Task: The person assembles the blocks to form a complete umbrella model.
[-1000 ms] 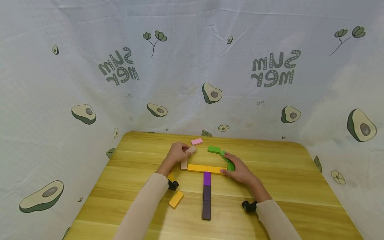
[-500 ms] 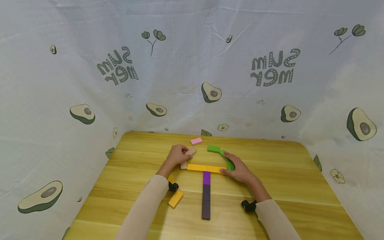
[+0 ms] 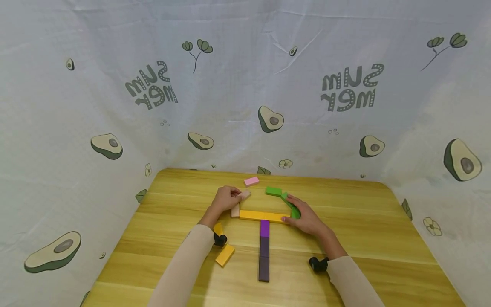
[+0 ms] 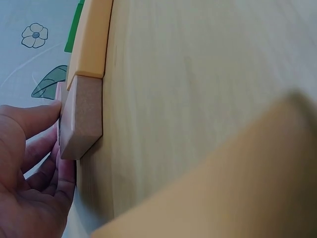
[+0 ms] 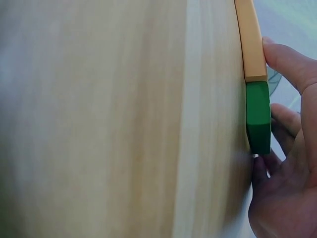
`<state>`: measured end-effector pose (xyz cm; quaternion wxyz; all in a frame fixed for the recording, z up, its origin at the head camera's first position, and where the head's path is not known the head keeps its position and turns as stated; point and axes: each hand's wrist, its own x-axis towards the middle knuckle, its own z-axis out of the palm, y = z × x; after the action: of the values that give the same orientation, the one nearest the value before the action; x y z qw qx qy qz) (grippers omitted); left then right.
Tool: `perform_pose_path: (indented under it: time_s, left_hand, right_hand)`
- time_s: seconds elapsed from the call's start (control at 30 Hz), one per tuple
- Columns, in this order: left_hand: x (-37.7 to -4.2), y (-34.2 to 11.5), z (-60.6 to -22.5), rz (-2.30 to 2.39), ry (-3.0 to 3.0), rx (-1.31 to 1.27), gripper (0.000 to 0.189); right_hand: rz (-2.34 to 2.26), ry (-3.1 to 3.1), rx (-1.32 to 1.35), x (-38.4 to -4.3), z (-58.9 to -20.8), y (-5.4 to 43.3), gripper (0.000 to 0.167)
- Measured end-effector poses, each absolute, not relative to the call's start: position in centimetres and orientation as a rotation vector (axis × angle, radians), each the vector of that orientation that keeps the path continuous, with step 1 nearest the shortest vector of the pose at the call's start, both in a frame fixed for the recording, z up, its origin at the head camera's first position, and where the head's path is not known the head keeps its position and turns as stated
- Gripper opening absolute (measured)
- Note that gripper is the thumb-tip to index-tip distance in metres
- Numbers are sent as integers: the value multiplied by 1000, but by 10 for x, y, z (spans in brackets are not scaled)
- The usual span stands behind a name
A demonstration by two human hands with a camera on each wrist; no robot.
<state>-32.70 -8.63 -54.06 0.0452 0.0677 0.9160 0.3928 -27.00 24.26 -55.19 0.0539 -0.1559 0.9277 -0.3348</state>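
My left hand (image 3: 224, 200) pinches a pale pinkish-beige block (image 3: 244, 194) between thumb and fingers, angled off the far end of another beige block (image 3: 235, 211). That lower block meets a row of two yellow blocks (image 3: 252, 215); in the left wrist view its end face (image 4: 88, 109) shows beside the yellow one. On the other side, my right hand (image 3: 307, 216) rests with its thumb on the yellow row's right end and its fingers reaching along the green blocks (image 3: 295, 212). A further green block (image 3: 273, 191) lies at the top of that chain.
A purple block (image 3: 264, 228) and two dark blocks (image 3: 264, 258) run down from the yellow row's middle. A pink block (image 3: 251, 181) lies at the back. Near my left wrist are loose yellow blocks (image 3: 225, 255). A printed cloth (image 3: 238, 85) hangs behind the wooden table (image 3: 326, 285).
The left hand has dipped slightly, and the beige block it holds sits a little lower, closer to the beige block below. My right hand stays in place.
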Motion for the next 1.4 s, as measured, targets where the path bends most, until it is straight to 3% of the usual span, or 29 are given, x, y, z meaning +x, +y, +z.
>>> perform_pose_path:
  time_s: [1.4]
  left_hand:
    - [-321,-91,-539,1218,2805,236,30]
  right_hand:
    - [-1051,2811,-490,-268,-551,241,84]
